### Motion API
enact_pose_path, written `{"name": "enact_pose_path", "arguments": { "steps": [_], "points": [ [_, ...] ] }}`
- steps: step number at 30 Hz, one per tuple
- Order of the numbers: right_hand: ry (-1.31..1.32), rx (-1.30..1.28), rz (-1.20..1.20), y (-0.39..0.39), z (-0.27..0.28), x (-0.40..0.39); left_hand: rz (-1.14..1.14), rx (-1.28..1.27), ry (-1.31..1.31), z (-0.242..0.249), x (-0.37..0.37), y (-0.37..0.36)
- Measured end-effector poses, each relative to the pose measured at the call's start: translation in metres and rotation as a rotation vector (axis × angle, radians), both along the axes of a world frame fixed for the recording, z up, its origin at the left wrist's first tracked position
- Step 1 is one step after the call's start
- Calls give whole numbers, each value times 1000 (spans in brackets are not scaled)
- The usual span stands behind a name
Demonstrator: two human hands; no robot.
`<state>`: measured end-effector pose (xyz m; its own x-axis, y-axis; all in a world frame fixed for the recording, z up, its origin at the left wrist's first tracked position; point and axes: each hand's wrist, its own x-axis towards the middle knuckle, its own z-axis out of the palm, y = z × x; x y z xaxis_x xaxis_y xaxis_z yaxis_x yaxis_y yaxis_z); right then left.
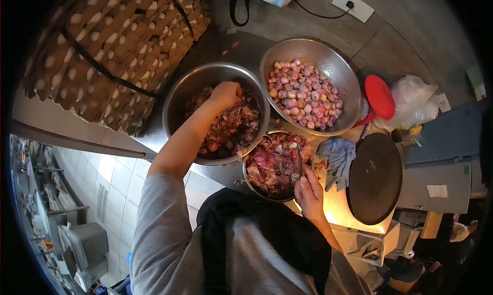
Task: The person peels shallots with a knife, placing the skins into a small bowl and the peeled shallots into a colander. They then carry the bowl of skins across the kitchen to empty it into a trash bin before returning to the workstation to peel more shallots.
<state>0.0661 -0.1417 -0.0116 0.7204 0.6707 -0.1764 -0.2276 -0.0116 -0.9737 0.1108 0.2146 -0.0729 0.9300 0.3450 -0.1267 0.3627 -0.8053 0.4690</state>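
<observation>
My left hand (226, 94) reaches into a deep steel bowl (173, 97) of unpeeled brown-red shallots (226, 128). Its fingers curl downward, and whatever they hold is hidden. In my right hand (309, 192) is a small knife (300, 161), its blade pointing up and away from me. The blade lies over a smaller bowl heaped with papery shallot skins (275, 166), close to my body. Behind these, a steel colander (352, 82) holds many peeled pinkish shallots (305, 97).
A blue cloth (336, 159) lies right of the skins, beside a round black pan (375, 179). Farther back are a red lid (379, 97) and a clear plastic bag (411, 100). Stacked egg trays (113, 48) stand at the left. Loose peels lie behind the bowls.
</observation>
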Motion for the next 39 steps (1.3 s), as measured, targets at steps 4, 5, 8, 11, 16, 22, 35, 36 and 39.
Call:
{"name": "enact_pose_path", "arguments": {
  "steps": [4, 5, 8, 11, 16, 22, 35, 36, 39],
  "points": [
    [-15, 4, 16, -2, 6, 0, 34, -445, -243, 52, -20, -30],
    [6, 28, 18, -2, 5, 0, 26, -593, -306, 66, -26, -43],
    [21, 81, 32, 0, 5, 0, -55, -928, -424, 88, -56, -91],
    [-19, 100, 72, 3, 7, 1, -75, -1058, -469, 85, -80, -131],
    [11, 112, 86, 3, 16, -1, 51, -1795, -343, 83, -93, -170],
    [52, 183, 63, -4, 6, -4, 180, -1954, -347, 78, -95, -190],
    [-78, 77, 98, -4, -2, -9, 450, -1885, -530, 66, -99, -208],
    [-63, 72, 109, -5, -1, -8, 441, -1860, -545, 65, -98, -209],
    [-17, 71, 134, -7, 0, -6, 431, -1782, -596, 65, -97, -212]
  ]
}}
